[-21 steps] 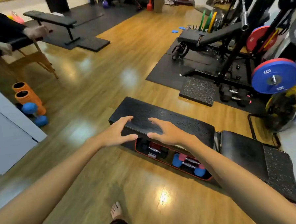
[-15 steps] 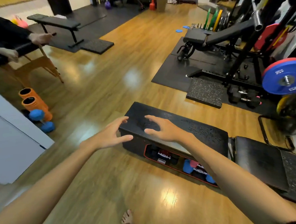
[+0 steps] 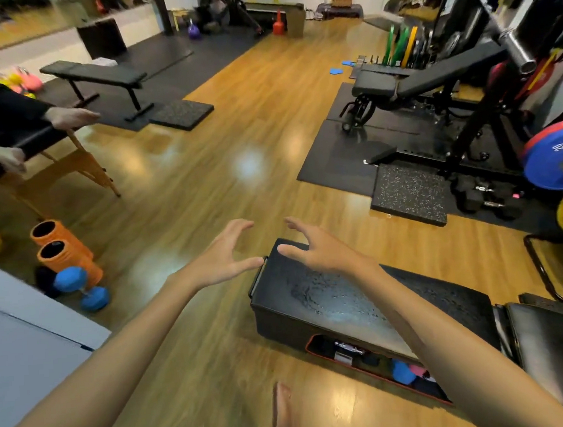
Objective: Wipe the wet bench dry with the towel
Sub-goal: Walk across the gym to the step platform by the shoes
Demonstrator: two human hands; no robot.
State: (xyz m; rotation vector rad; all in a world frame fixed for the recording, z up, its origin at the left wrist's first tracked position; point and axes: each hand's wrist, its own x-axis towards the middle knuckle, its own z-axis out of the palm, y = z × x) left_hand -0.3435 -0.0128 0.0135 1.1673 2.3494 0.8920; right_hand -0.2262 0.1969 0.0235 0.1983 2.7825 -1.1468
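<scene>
A low black bench (image 3: 330, 303) stands on the wooden floor at lower right, its padded top glistening with water drops. My left hand (image 3: 222, 257) hovers just past the bench's left end, fingers spread and holding nothing. Raised over the bench's far left corner, my right hand (image 3: 318, 249) is also spread and empty. Neither hand touches the bench. No towel is in view.
Under the bench, a red-edged opening (image 3: 379, 365) holds small dumbbells. Orange foam rollers (image 3: 63, 252) and a blue dumbbell (image 3: 82, 289) lie at left beside a white cabinet (image 3: 29, 350). A weight rack with a blue plate (image 3: 556, 159) stands at right. Another person's feet (image 3: 69, 117) rest on a table at far left. My foot (image 3: 286, 415) is below.
My view has shifted, so the bench now sits lower and further right. Both hands have lifted off the bench's left end and now hover above it.
</scene>
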